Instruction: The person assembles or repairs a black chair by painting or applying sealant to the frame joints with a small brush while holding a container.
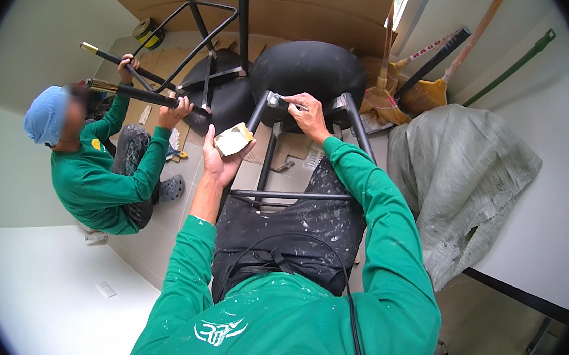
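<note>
A black stool (308,70) stands upturned in front of me, with its dark legs pointing my way and a crossbar (293,196) over my lap. My right hand (309,117) pinches a small thin tool (293,103), its exact kind unclear. The tool's tip is at a whitish-grey smear (275,99) where the left leg joins the seat. Left of that leg, my left hand (221,161), palm up, holds a small cream-coloured, box-like piece (233,140) with a brownish hollow in its upper side.
At left, a crouching co-worker (103,174) in green grips the legs of another upturned stool (221,86). Brooms (381,98) lean at the back right, beside a grey draped sheet (459,174). Cardboard (266,11) stands behind. A black cable (349,286) crosses my body.
</note>
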Action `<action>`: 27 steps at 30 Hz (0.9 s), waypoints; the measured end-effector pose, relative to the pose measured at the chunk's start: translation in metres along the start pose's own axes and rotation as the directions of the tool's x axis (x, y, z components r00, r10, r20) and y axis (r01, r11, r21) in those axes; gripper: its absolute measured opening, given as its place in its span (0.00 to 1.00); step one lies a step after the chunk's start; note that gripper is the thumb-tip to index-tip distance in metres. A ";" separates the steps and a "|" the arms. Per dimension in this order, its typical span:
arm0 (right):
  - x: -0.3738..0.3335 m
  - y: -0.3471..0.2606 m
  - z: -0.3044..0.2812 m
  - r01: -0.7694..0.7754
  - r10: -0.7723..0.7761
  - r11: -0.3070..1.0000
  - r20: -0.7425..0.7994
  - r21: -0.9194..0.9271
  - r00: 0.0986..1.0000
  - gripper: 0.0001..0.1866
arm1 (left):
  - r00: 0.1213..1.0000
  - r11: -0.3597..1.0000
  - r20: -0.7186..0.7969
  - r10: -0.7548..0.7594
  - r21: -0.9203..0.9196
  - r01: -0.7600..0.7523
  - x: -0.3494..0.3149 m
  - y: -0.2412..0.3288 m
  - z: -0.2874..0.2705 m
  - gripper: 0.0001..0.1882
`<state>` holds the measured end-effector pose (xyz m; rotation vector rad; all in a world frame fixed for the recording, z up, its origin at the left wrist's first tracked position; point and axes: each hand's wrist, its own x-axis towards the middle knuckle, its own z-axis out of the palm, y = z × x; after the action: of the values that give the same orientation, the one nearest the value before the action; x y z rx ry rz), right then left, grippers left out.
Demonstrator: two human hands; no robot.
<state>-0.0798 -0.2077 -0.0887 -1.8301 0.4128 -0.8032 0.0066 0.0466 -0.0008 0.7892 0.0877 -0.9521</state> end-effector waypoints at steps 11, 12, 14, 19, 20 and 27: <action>0.000 0.002 0.002 -0.032 0.032 0.999 0.002 0.018 1.000 0.14 | 1.000 1.000 0.002 -0.001 0.008 0.001 0.000 0.001 -0.001 0.41; 0.001 0.004 0.002 -0.025 0.025 0.999 0.020 0.027 0.999 0.14 | 1.000 1.000 0.008 -0.002 0.006 0.002 0.002 0.001 0.000 0.41; 0.002 0.001 0.002 -0.007 0.005 0.999 0.069 0.032 0.998 0.14 | 1.000 1.000 0.006 0.001 0.002 -0.001 0.001 0.001 -0.001 0.41; 0.004 -0.012 -0.008 -0.053 0.049 0.998 0.116 0.030 0.992 0.14 | 1.000 1.000 -0.007 0.014 0.000 -0.014 -0.001 0.002 -0.009 0.40; 0.006 -0.012 -0.010 -0.046 0.044 0.999 0.090 0.018 0.995 0.14 | 1.000 1.000 0.001 0.011 -0.004 -0.011 0.000 0.002 -0.009 0.40; 0.003 0.000 -0.012 -0.105 0.103 0.994 0.074 0.019 0.992 0.14 | 1.000 1.000 0.000 0.001 -0.007 -0.001 0.003 -0.001 -0.002 0.40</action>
<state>-0.0858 -0.2173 -0.0850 -1.7955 0.4467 -0.6653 0.0083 0.0453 -0.0047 0.7822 0.0902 -0.9501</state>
